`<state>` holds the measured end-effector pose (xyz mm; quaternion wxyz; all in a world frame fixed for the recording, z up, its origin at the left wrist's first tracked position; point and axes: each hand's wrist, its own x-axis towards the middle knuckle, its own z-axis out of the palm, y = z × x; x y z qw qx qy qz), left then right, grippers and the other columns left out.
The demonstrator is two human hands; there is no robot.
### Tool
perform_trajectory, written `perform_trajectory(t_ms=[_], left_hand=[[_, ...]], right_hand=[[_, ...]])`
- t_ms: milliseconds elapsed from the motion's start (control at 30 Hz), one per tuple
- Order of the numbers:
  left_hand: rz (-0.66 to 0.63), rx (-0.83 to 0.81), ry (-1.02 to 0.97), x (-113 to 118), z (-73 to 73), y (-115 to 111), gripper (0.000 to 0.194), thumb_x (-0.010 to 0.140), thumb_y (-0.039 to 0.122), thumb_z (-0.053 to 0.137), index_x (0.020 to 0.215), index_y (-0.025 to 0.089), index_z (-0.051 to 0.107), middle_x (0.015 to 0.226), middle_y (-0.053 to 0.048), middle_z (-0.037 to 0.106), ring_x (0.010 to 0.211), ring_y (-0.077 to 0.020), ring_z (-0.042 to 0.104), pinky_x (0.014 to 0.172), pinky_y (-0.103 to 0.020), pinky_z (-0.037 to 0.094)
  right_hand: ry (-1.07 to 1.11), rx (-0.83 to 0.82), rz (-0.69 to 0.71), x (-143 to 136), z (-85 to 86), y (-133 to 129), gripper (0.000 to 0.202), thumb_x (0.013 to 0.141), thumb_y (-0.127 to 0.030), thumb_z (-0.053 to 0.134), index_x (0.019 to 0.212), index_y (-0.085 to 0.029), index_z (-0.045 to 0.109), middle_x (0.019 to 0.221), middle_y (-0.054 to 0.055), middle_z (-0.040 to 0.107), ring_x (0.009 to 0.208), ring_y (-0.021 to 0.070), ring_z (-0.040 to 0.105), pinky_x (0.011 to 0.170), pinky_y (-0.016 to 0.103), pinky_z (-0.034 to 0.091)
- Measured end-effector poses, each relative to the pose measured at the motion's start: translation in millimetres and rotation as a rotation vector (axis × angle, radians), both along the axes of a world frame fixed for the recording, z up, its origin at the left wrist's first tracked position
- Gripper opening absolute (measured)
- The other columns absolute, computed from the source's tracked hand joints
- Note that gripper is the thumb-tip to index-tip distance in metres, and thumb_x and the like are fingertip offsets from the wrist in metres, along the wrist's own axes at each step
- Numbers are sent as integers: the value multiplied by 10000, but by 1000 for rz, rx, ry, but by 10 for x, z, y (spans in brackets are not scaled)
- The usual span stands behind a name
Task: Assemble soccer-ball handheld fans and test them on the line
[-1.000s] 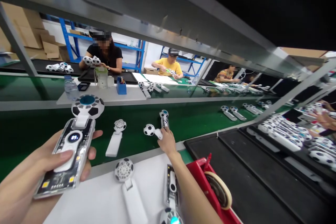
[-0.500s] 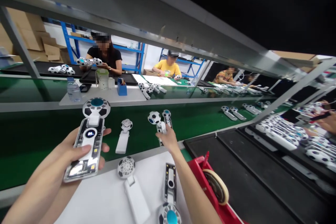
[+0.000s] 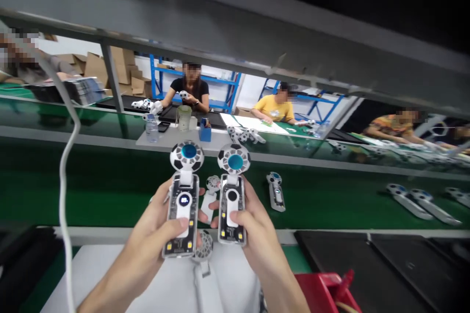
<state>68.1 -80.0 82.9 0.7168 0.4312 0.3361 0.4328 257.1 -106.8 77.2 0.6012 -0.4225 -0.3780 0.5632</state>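
My left hand (image 3: 157,225) is closed round a handheld fan (image 3: 183,205) with a black-and-white football-patterned head, a blue centre and a clear-fronted body. Its round display is lit, and my thumb lies on the white strip below it. Beside it, my right hand (image 3: 253,222) grips a matching fan (image 3: 232,200) whose round display is dark, thumb on its lower strip. Both are held upright, side by side, fronts towards me. Behind and between them, a white-backed fan (image 3: 208,204) lies on the green belt. Another white fan (image 3: 207,283) rests on the white sheet (image 3: 110,274) below my hands.
A fan with a lit display (image 3: 276,191) lies right on the green belt (image 3: 316,200). A white cable (image 3: 63,176) hangs at left. Black trays (image 3: 367,264) and a red tape dispenser (image 3: 323,291) are at right. Co-workers sit opposite; a metal beam (image 3: 235,34) crosses above.
My right hand has come back from the belt with a fan and now holds it beside the left one. My left hand has moved right in view. The view has turned left.
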Motion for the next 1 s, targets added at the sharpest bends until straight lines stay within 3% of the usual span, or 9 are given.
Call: perform_trajectory(t_ms=[233,500,600,767,1000], left_hand=[[-147,106,-4,-30,-31,0,850,762,392,749,1482,321,302,988,-70,661,696,-212,635,592,-301,474],[-154,201,-76,-31,-164,22,839,785,334,764,1473,358,284,1125,-77,622,761,-204,638,667,-311,504],[-138,194,-73,-21,-131,-6,824,792,347,757,1462,349,278,1064,-67,635,764,-200,631,664,-299,498],[-75,155,-105,-19,-22,-61,755,824,396,716,1436,334,280,1037,-66,646,776,-187,638,691,-289,498],[-130,217,-134,-42,-59,-35,773,822,350,733,1439,333,267,1120,-91,628,806,-184,644,701,-285,507]], right_hand=[[-86,102,49,-14,-77,-65,788,796,-214,626,1498,-348,293,1082,65,672,950,289,660,753,433,590],[-65,124,57,-37,-100,-72,802,812,-187,605,1511,-359,251,1032,66,673,869,287,676,696,437,608],[-33,121,88,-60,-82,-82,796,822,-203,594,1519,-324,229,993,73,682,743,261,665,644,426,588],[-42,124,59,-81,-67,-89,788,819,-241,598,1518,-276,237,951,69,686,775,252,639,646,384,542],[-19,114,53,-82,-84,-56,750,801,-226,585,1489,-280,293,967,64,680,681,228,634,605,369,509]])
